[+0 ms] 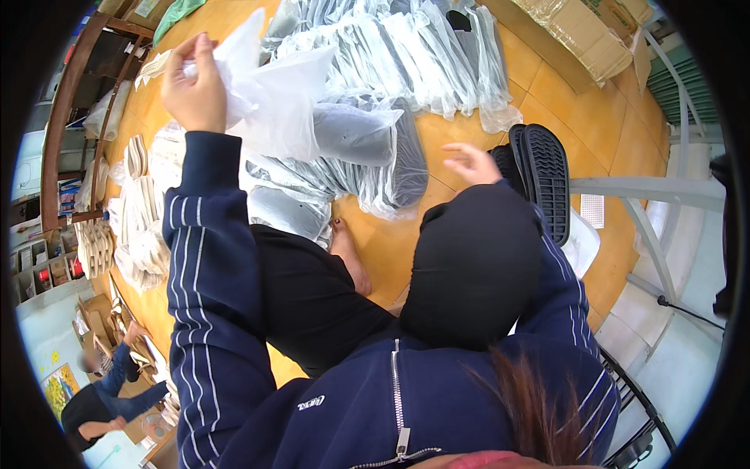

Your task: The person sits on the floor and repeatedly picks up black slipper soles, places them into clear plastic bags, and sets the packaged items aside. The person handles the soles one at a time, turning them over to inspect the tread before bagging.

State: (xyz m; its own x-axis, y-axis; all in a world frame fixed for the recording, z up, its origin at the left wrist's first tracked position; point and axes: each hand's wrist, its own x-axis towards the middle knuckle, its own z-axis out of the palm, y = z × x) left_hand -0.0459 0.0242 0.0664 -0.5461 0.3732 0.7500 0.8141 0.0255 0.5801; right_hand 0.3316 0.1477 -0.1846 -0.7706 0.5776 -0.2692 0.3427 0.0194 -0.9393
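Plastic bag (273, 102), translucent white, is held up over the floor (539, 98), in front of the body and to the left. Its film is clamped between thumb and fingers of the left grip (197, 90). Its right end is seen against a dark grey sole (351, 133); whether the sole is enclosed cannot be told. The right grip (473, 164) is held with fingers apart, just left of black treaded soles (547, 184). Film-wrapped pieces (375, 66) are laid in rows farther forward. Pale sole-shaped pieces (141, 203) are heaped at left; a cardboard box (582, 35) is placed at upper right.
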